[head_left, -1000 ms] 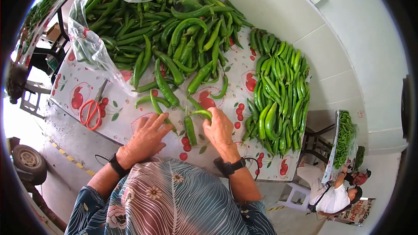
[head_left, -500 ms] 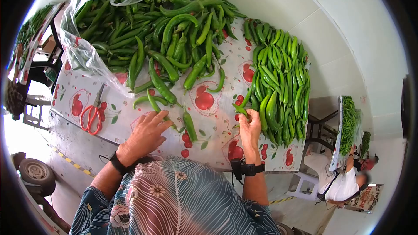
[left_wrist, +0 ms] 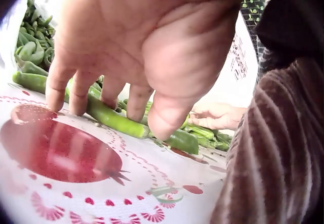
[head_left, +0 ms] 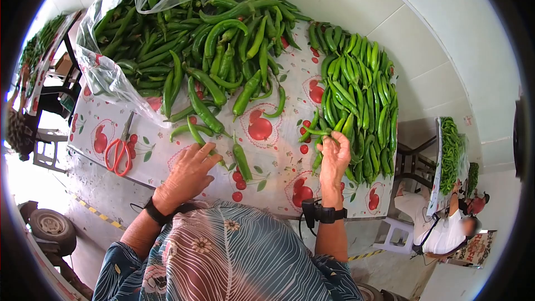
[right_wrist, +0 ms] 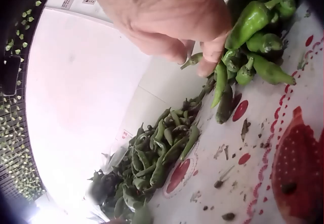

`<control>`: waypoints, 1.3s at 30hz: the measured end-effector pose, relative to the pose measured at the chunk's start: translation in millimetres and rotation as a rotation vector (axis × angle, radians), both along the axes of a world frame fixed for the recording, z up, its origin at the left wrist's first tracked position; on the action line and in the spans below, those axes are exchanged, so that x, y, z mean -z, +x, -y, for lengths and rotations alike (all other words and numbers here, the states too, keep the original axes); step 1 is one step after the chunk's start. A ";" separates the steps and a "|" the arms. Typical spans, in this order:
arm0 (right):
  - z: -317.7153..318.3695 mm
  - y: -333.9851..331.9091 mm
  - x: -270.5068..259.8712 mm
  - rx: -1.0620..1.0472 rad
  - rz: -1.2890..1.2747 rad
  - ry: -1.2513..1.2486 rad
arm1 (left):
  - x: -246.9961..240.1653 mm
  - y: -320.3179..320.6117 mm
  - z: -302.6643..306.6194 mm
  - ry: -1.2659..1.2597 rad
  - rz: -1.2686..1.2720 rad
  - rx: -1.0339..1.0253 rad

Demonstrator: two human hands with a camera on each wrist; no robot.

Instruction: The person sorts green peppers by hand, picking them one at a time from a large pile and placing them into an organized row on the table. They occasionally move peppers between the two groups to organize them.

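Note:
My right hand pinches a small green pepper at the left edge of a neat pile of green peppers. In the right wrist view, the held pepper's stem end pokes out between thumb and fingers, close beside the piled peppers. My left hand lies over a long green pepper on the table, fingers spread and pointing down onto it. From the left wrist, the fingertips touch that pepper, with the thumb near its end. Another green pepper rests just right of the left hand.
A heap of loose green peppers spills from a clear plastic bag. Red-handled scissors lie at left on the fruit-print tablecloth. At right, a seated person is beside another table of peppers.
My right hand has picked up a pepper beside the left hand and carried it right to the neat pile. The left hand has stayed over its pepper.

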State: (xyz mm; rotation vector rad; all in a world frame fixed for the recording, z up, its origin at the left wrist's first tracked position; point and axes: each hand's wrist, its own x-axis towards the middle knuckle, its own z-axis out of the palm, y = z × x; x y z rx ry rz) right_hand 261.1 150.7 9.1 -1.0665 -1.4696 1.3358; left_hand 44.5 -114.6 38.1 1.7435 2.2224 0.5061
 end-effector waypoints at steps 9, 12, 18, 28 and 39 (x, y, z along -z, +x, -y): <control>0.0 -0.7 -19.2 -0.068 0.758 0.367 | 6.3 2.5 2.4 -0.002 -0.036 -0.009; -4.1 -8.0 -34.3 -0.032 0.720 0.478 | 7.7 2.6 2.5 -0.002 -0.043 -0.006; -26.7 -7.3 -43.1 -0.226 0.766 0.651 | 7.8 2.9 1.9 -0.024 -0.043 -0.005; -50.8 -23.3 -25.0 -0.325 0.992 1.013 | 8.7 3.1 3.5 -0.059 -0.035 -0.012; -34.7 -38.2 -25.5 -0.565 1.005 0.991 | 8.6 4.3 1.6 -0.079 -0.017 -0.014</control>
